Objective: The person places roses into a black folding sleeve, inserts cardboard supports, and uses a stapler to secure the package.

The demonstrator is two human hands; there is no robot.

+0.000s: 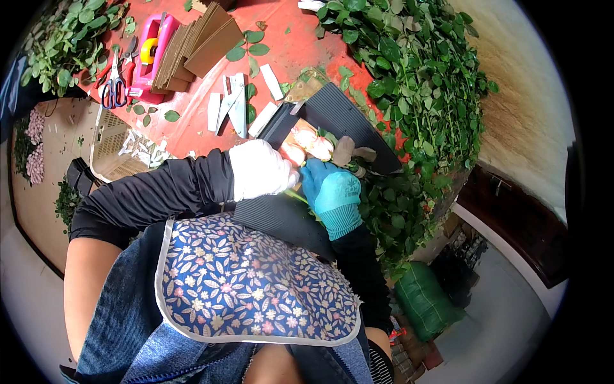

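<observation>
Pale pink-and-cream rose heads (307, 140) lie on a black corrugated sheet (343, 120), bunched just beyond my two hands. In a white glove, my left hand (264, 169) is curled against the near left side of the blooms; what its fingers hold is hidden. My right hand (333, 189), in a teal knitted-cuff glove, closes around the base of the blooms. A green stem (297, 196) comes out between the hands toward me. Another black corrugated part (283, 223) lies under my wrists, over the floral apron (259, 283).
Leafy stems (422, 96) pile along the right of the red table (192, 115). A stapler (233, 105), white strips (272, 81), cardboard pieces (201, 43), a pink tape dispenser (153, 57) and scissors (114, 86) lie beyond. A plastic basket (112, 163) holds scraps at left.
</observation>
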